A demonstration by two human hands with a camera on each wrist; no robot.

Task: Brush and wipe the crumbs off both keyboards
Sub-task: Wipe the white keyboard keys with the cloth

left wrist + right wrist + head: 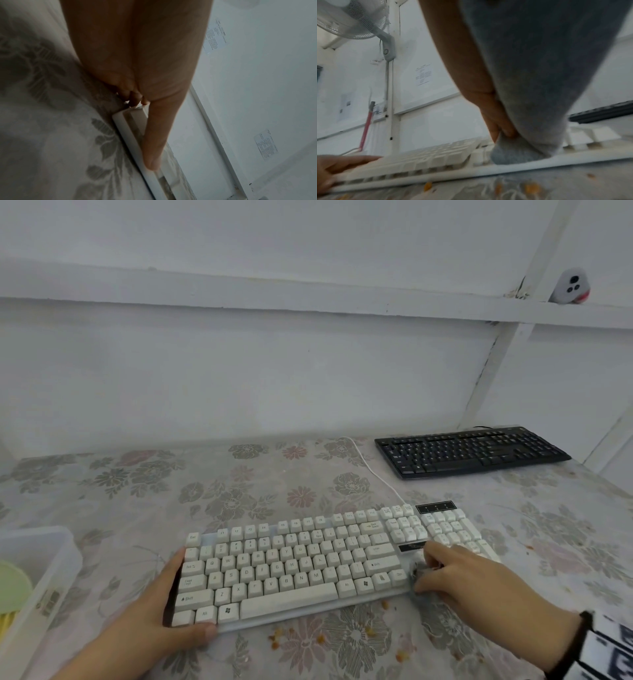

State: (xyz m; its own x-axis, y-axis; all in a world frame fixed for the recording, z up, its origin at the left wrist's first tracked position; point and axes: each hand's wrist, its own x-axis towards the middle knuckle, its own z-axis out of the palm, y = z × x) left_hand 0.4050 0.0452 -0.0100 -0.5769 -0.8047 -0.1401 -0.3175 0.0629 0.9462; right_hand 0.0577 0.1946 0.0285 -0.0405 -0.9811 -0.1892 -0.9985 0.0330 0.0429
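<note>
A white keyboard (pixel 291 563) lies on the flowered tablecloth (pixel 239 491), close to me. My left hand (pixel 168 607) grips its left end, thumb along the front edge (pixel 150 142) and fingers curled at the side. My right hand (pixel 435 570) holds a grey cloth (pixel 513 152) bunched in its fingers. The cloth is pressed onto the keyboard near the arrow keys, left of the number pad. A black keyboard (pixel 469 450) lies at the back right, away from both hands. Orange crumbs (pixel 318 638) are scattered on the tablecloth just in front of the white keyboard.
A clear plastic box (pixel 37 570) with a green item (pixel 12 587) stands at the left edge. The white keyboard's cable (pixel 373 470) runs back toward the wall. A white wall with ledges stands behind the table, with a fan (pixel 351 17) mounted on it.
</note>
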